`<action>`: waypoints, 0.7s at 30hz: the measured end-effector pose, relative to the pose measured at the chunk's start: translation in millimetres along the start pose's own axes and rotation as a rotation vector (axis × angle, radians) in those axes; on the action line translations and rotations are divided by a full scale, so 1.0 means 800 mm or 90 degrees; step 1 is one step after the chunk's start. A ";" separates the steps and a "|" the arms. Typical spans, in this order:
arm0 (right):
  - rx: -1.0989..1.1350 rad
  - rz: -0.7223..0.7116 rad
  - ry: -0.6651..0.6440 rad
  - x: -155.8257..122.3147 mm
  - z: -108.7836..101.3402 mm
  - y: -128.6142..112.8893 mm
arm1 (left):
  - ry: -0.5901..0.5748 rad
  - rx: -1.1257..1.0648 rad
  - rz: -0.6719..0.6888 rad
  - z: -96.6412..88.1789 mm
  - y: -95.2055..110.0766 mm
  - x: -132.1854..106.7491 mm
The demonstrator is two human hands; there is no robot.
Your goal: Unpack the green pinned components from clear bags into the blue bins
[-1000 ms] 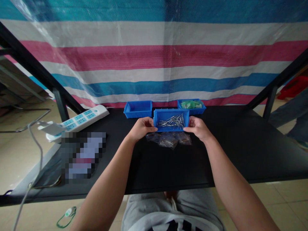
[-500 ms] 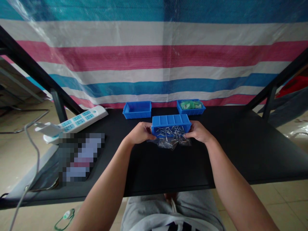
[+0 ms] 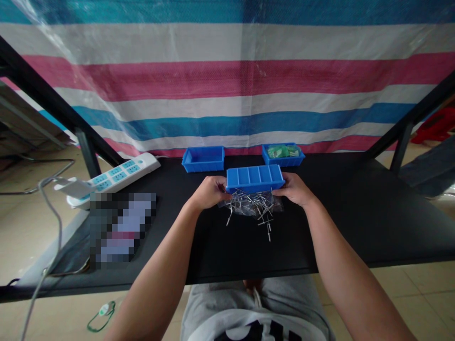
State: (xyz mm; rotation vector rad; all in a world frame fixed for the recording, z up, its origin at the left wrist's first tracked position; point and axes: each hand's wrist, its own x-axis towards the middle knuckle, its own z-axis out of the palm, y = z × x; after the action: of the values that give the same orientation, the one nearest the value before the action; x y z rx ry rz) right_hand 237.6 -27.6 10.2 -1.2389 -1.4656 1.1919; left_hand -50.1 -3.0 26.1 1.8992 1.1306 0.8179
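Note:
Between my two hands a blue plastic bin (image 3: 254,178) is tipped over toward me, its ribbed outer side facing up. My left hand (image 3: 210,192) is closed on its left end, and my right hand (image 3: 294,189) grips the right end. Thin silver pins that look like blind rivets (image 3: 254,202) lie spilled below the bin's lower edge, a few of them on the black tabletop nearer me. Under the rivets a crumpled clear plastic bag (image 3: 276,205) shows. The inside of the bin is hidden from view.
Behind stand a second blue bin (image 3: 203,160) and a third bin (image 3: 284,162) with green packets (image 3: 283,151) in it. At left lie a white power strip (image 3: 117,179) with a plugged-in adapter and a pixelated flat object (image 3: 122,232). A striped sheet (image 3: 227,80) hangs behind the black table (image 3: 366,213).
The bin has tipped further over in my hands. Rivets that were inside it have slid out over the plastic bag, and several now lie on the table closer to me.

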 end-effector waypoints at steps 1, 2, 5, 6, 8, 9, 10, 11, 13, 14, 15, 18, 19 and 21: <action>-0.016 -0.010 0.012 0.001 -0.001 0.001 | -0.011 0.031 0.028 0.000 0.000 0.000; -0.037 -0.020 0.023 0.002 -0.002 0.002 | -0.025 0.063 0.057 0.001 0.000 0.001; -0.090 -0.038 0.044 0.004 -0.004 0.005 | -0.007 0.122 0.105 0.001 0.002 0.002; -0.094 -0.038 0.049 0.004 -0.005 0.005 | 0.009 0.130 0.112 0.002 0.003 0.002; -0.080 -0.031 0.061 0.005 -0.005 0.006 | 0.039 0.137 0.118 0.002 0.003 0.003; -0.066 -0.025 0.064 0.005 -0.004 0.007 | 0.051 0.133 0.115 0.003 0.002 0.003; -0.049 -0.017 0.064 0.005 -0.004 0.007 | 0.062 0.123 0.106 0.004 0.001 0.004; -0.031 -0.010 0.063 0.005 -0.003 0.008 | 0.071 0.110 0.092 0.005 -0.001 0.005; 0.005 -0.013 0.069 0.006 -0.002 0.009 | 0.095 0.070 0.061 0.009 -0.005 0.006; 0.020 -0.023 0.083 0.006 -0.001 0.009 | 0.112 0.043 0.048 0.012 -0.007 0.007; 0.031 -0.038 0.103 0.006 0.001 0.010 | 0.134 0.015 0.041 0.015 -0.009 0.008; 0.048 -0.083 0.174 0.010 0.006 0.011 | 0.203 -0.039 0.029 0.026 -0.014 0.011; 0.054 -0.094 0.191 0.011 0.008 0.012 | 0.224 -0.045 0.021 0.030 -0.016 0.013; 0.068 -0.106 0.205 0.013 0.013 0.013 | 0.256 -0.055 -0.003 0.035 -0.018 0.015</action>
State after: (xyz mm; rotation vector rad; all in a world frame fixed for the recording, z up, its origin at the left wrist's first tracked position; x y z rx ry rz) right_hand 227.9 -18.3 -1.5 -1.1501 -1.2243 0.9000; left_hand -28.1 4.6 1.4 1.7021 1.3102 1.2639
